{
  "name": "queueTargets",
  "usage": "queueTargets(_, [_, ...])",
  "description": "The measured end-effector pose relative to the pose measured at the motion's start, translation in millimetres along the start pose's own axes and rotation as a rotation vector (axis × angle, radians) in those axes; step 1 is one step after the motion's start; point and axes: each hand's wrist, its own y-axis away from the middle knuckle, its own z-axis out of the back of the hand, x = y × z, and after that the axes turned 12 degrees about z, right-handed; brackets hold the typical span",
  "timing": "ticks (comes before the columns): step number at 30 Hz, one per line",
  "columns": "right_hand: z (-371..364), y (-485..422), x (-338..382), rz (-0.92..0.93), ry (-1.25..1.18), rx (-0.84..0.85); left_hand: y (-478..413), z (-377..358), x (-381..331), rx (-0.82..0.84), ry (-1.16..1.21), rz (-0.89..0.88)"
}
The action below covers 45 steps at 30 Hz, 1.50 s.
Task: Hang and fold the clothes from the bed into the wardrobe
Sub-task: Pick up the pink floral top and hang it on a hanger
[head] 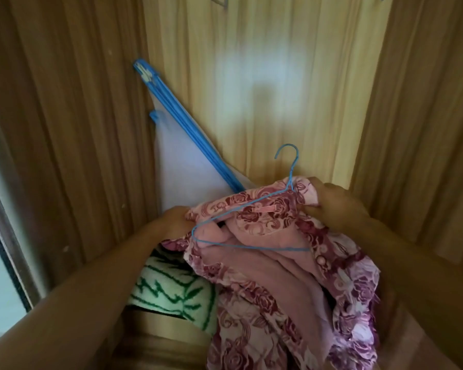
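Head view looks into the wardrobe (278,76), where a pink floral garment (278,276) is held up in front of the pale back panel. A blue wire hanger (245,208) lies across the garment's collar. Its hook stands free above the garment, and most of its wire frame is still outside the cloth. The dressing step looks about half done, and hanging on a rail is still to come. The bed is out of sight, so what remains there cannot be judged.

The left hand (175,220) grips the cloth at the garment's left edge, and the right hand (334,206) has its fingers curled round the right shoulder. Behind and left of the garment leans a blue-framed white panel (187,145). Just below and left of the garment lies a green-and-white patterned textile (171,287). Brown wood-grain side walls flank the garment.
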Motion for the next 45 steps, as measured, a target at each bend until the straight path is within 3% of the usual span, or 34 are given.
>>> queueTargets(3, [7, -2, -1, -0.028, 0.142, -0.052, 2, 26, -21, -0.181, 0.210, 0.060])
queueTargets(10, [38, -12, 4, -0.112, 0.437, -0.183, 19, 85, -82, -0.240, -0.213, -0.111])
queueTargets(13, [53, -15, 5, -0.152, 0.515, -0.192, 28, 81, -99, -0.279, -0.098, -0.170])
queueTargets(17, [63, -17, 13, -0.177, 0.487, -0.206, 29, 62, -115, -0.256, 0.185, -0.105])
queueTargets(22, [68, -16, 30, -0.133, 0.413, -0.226, 30, 45, -125, -0.399, -0.099, -0.131])
queueTargets(27, [75, -9, 16, -0.167, 0.301, -0.258, 27, 40, -111, -0.222, 0.001, -0.218])
queueTargets(32, [74, -2, 21, -0.180, 0.156, -0.284, 18, 34, -93, -0.474, -0.148, -0.174])
queueTargets(37, [74, -1, 43, -0.159, 0.014, -0.297, 18, 23, -105, -0.512, -0.020, -0.068])
queueTargets(41, [76, 3, 60, -0.143, -0.021, -0.326, 22, 8, -123, -0.482, 0.073, -0.098])
queueTargets(45, [76, 6, 78, -0.100, 0.057, -0.333, 35, -11, -150, -0.405, 0.320, -0.154])
